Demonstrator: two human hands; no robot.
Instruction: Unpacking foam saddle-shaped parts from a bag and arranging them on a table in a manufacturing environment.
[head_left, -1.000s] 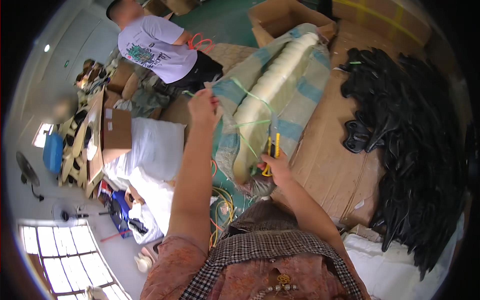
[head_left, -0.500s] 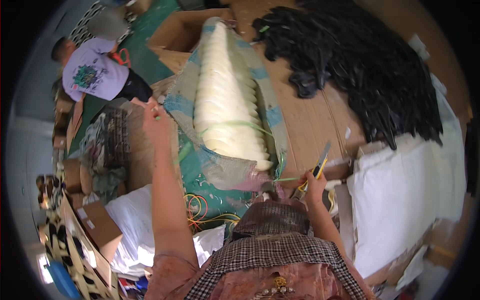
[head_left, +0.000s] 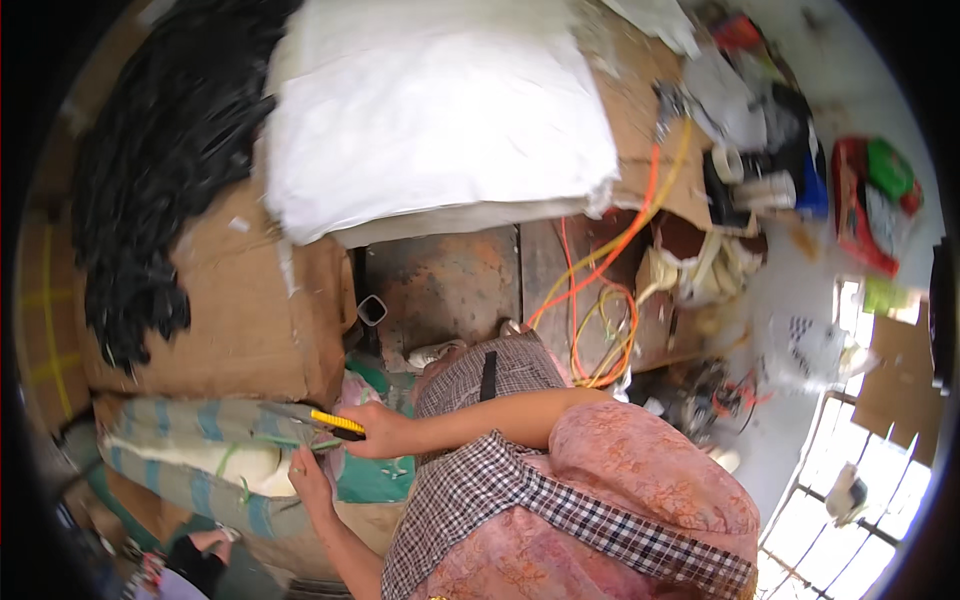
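Note:
In my right hand (head_left: 382, 430) is a utility knife (head_left: 338, 423) with a yellow and black handle, its blade pointing left over the end of a woven sack. My left hand (head_left: 312, 480) is just below it, fingers pinched on a thin green string (head_left: 322, 446) at the sack's end. The striped grey and blue sack (head_left: 180, 482) lies on its side at the left. Through its gap show the white, rounded stacked pieces (head_left: 262, 466), with another bit of green string crossing them.
Beyond the sack stands a large cardboard box (head_left: 225, 330) with a heap of black strips (head_left: 170, 170) on it. A white-covered stack (head_left: 440, 110) fills the far middle. Orange and yellow hoses (head_left: 600, 265) coil to the right. Another person's legs (head_left: 205, 545) show at lower left.
My view has swung to the right, so the sack now lies at the left. My hands have come together at the sack's end; the knife has stayed in my right hand.

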